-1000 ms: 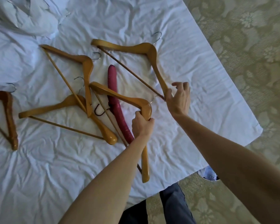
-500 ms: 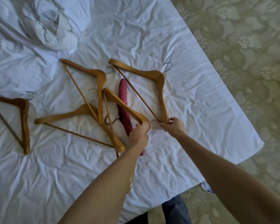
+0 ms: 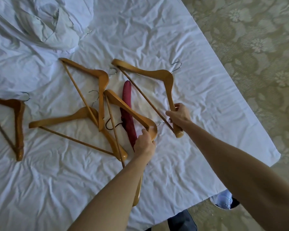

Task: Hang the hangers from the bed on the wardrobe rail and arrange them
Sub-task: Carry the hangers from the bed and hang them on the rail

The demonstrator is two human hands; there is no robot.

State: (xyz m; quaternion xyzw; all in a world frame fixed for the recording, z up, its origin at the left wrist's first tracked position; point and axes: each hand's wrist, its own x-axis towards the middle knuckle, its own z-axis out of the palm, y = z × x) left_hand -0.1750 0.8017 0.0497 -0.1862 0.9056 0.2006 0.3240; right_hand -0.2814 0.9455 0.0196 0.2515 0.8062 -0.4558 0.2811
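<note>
Head view: left hand (image 3: 144, 144) gripped a wooden hanger (image 3: 132, 112); right hand (image 3: 178, 115) gripped another hanger (image 3: 167, 80) near the bed's (image 3: 190, 147) right edge.

Both bare arms outstretched, left hand (image 3: 144, 144) and right hand (image 3: 178, 115) each curled in a grip.

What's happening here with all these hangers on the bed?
A person is gathering wooden hangers off the bed. The left hand grips one hanger near its hook, and the right hand holds the arm of another hanger. Three more wooden hangers and a dark red padded hanger lie on the sheet. None has been carried off yet.
</note>
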